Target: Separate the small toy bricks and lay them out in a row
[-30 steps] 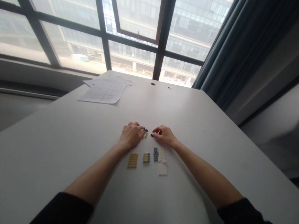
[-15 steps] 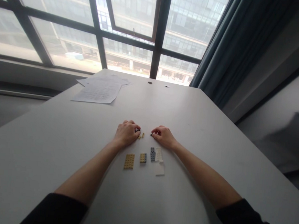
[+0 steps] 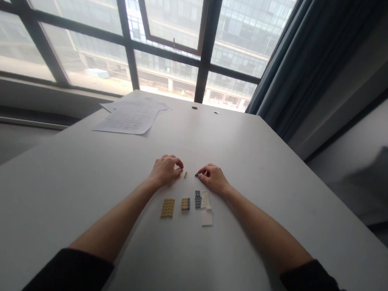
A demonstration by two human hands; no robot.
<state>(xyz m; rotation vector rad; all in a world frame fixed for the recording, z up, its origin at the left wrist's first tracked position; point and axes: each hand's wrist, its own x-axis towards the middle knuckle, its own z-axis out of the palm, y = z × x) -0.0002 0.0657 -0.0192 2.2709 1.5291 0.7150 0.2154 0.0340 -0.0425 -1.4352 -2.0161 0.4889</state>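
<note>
Both hands rest on a white table (image 3: 253, 159), fingers curled. My left hand (image 3: 164, 170) pinches at a small tan brick piece (image 3: 179, 175) under its fingertips. A second tiny tan piece (image 3: 185, 174) lies loose between the hands. My right hand (image 3: 213, 178) pinches a small dark brick piece (image 3: 197, 175). Just in front of the hands lie a tan plate (image 3: 168, 208), a smaller tan plate (image 3: 186, 203), a grey plate (image 3: 198, 199), a white studded plate (image 3: 206, 200) and a flat white piece (image 3: 207, 218).
Printed paper sheets (image 3: 129, 115) lie at the table's far left. Two small holes (image 3: 194, 107) sit near the far edge. Behind are a large window (image 3: 162, 35) and a dark curtain (image 3: 298, 59) on the right.
The dark piece seen at my left fingertips a second ago is gone from there. The left fingers have lifted a little, and a tiny tan piece now lies apart between the hands.
</note>
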